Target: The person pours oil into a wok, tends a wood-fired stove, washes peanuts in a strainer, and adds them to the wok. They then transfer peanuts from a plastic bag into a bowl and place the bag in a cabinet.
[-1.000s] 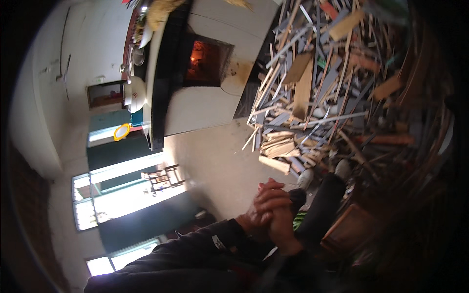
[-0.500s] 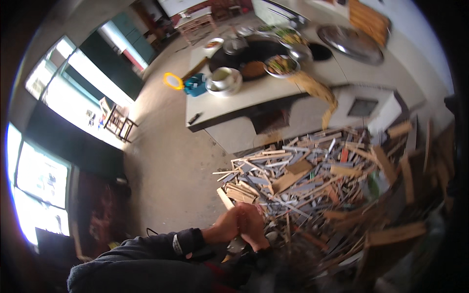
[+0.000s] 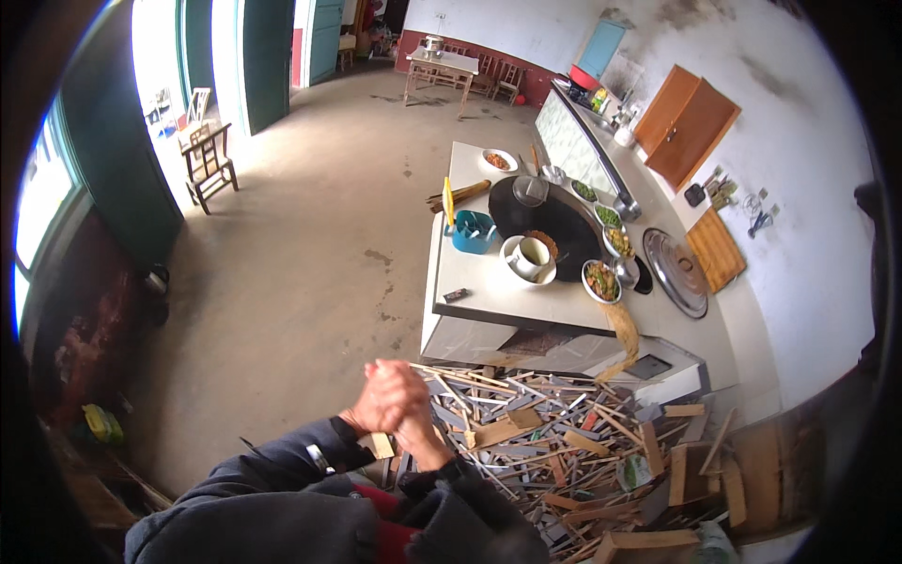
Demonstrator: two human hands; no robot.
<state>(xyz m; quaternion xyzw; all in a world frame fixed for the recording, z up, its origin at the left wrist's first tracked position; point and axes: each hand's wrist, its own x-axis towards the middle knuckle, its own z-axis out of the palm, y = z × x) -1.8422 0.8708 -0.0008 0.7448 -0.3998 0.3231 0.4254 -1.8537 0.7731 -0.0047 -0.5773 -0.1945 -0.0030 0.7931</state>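
My left hand (image 3: 372, 402) and my right hand (image 3: 417, 431) are clasped together, fingers folded over each other. They are raised in front of me at the lower middle of the head view. No object shows between them, though the palms are hidden. Both forearms wear dark sleeves, and a light band shows at the left wrist. Just beyond and to the right of my hands lies a heap of split firewood (image 3: 507, 431), with thin sticks and flat offcuts jumbled together.
Past the firewood stands a tiled stove (image 3: 470, 320) with a large wok (image 3: 573, 221), stacked bowls (image 3: 532, 263), a plate of food (image 3: 601, 281), a blue basket (image 3: 472, 232) and a metal lid (image 3: 675, 271). A wooden chair (image 3: 209, 165) stands by the left doorway, a table (image 3: 443, 62) at the back.
My view has swung up and levelled, so the far room and right wall now show. The clasped hands have risen and shifted left, staying together.
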